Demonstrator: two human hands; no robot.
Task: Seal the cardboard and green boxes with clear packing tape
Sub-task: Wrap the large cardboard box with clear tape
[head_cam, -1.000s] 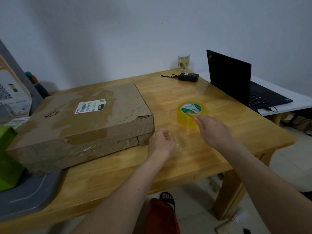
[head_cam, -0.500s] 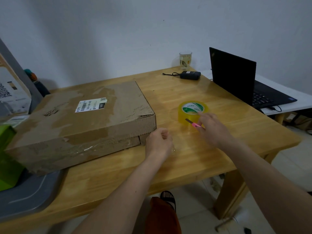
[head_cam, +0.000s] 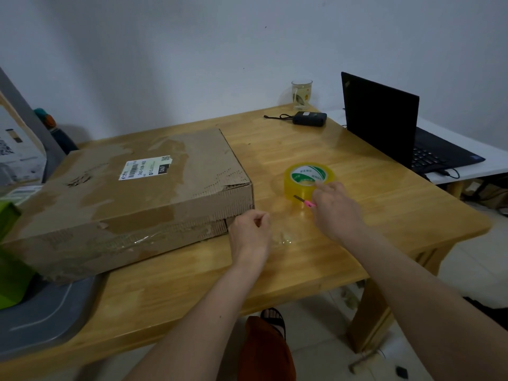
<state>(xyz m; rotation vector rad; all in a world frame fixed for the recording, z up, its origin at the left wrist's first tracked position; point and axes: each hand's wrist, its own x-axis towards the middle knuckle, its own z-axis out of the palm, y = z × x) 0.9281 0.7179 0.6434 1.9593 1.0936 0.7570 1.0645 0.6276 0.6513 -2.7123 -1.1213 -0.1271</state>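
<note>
Closest to the camera, the left hand [head_cam: 248,232] is curled up pinching a strip of clear tape [head_cam: 284,237] just off the near right corner of the cardboard box [head_cam: 132,199]. Right of that corner, the right hand [head_cam: 336,209] grips a small pink cutter [head_cam: 305,202], and it's slid down off the tape roll [head_cam: 309,180] compared to a second ago, so I'd guess the cut comes next. Green box [head_cam: 9,259] sits off the cardboard's left end, untaped as far as I can tell.
</note>
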